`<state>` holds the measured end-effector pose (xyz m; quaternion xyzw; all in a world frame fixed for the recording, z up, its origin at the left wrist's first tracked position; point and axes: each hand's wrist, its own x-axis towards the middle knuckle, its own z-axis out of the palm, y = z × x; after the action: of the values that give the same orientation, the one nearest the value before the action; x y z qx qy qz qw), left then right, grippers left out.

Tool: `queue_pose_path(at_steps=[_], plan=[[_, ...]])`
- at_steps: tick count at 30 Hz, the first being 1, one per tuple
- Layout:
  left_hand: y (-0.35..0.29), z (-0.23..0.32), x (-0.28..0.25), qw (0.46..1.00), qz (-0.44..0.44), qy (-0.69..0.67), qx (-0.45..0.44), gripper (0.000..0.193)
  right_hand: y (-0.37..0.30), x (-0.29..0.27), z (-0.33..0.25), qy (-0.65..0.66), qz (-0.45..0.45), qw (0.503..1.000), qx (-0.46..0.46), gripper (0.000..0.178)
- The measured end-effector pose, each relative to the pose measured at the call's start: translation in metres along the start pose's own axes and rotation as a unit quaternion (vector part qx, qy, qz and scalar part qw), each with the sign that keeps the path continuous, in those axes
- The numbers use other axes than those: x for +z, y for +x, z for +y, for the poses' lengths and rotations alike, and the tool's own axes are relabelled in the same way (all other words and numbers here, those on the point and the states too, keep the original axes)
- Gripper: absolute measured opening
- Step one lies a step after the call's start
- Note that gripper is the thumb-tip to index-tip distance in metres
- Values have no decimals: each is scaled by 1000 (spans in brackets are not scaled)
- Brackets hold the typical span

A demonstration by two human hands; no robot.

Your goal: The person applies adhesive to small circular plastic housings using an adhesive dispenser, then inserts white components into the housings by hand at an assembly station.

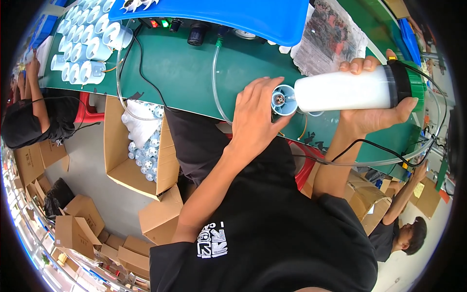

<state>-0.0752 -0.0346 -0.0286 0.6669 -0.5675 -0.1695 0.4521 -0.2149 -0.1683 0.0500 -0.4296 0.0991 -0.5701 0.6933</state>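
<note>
My left hand [254, 111] is closed around a small pale blue round plastic housing [290, 101], its open end showing a metal piece in the middle. My right hand [372, 97] grips a large dispensing syringe barrel [345, 91] filled with white material, lying sideways with its black collar and green cap [416, 87] to the right. The barrel's narrow left end points at the housing's rim; whether its tip touches the inside cannot be made out. A clear hose and a black cable run from the cap end.
Rows of pale blue cups [87, 46] stand at the table's far left. A blue tray [214, 14] sits above a control box with knobs [197, 34]. A stained sheet [331, 39] lies far right. Below the table, an open carton [141, 168] holds similar parts. Other people work on both sides.
</note>
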Motion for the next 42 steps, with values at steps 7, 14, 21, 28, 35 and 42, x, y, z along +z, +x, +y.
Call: queue_pose_path(at_steps=[7,14,21,28,35,42], plan=[[0,0,-1,1000,2,1,0,66,-1,-2,1,10,-3,1000,10,88],[0,0,-1,1000,-6,-1,-4,68,-2,6,3,-18,-37,999,-8,87],[0,-1,0,1000,5,4,8,67,-1,3,5,-12,-12,1000,-16,89],[0,1,-1,1000,0,-2,-2,66,-2,0,3,-33,-19,999,-17,90],[0,0,-2,1000,5,-4,-2,66,0,-1,3,-12,-24,1000,-5,90],[1,0,-2,1000,4,-13,-2,65,0,0,2,-23,-57,998,-22,92]])
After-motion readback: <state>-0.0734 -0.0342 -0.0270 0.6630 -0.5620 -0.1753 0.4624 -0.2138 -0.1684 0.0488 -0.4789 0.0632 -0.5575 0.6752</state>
